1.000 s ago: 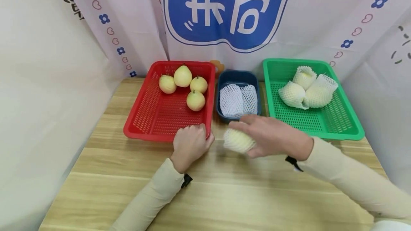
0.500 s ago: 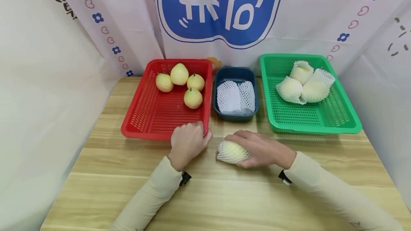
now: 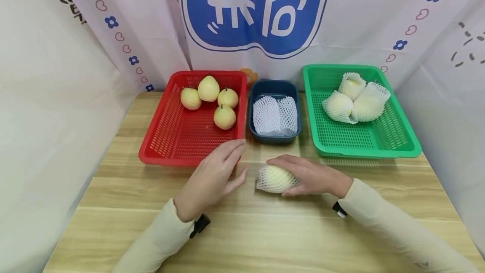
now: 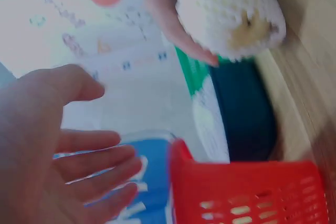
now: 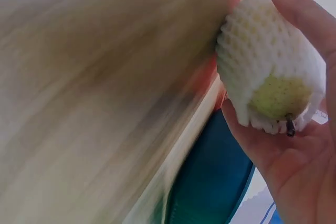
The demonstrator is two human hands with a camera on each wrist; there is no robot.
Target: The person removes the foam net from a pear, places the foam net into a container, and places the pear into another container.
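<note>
Our right hand (image 3: 308, 176) grips a foam-sleeved pear (image 3: 277, 179) in front of the blue container (image 3: 274, 140), its stem end uncovered. Our left hand (image 3: 208, 176), fingers extended and thumb apart, holds nothing beside the red basket (image 3: 166, 161). We judge the sleeving nearly finished; the next move likely calls for straightening the foam, then laying this pear beside the three wrapped pears (image 3: 368, 103) in the green basket (image 3: 363, 152).

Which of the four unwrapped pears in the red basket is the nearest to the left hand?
The frontmost pear, near the right wall of the red basket. The other three pears sit farther back, farther from the left hand.
</note>
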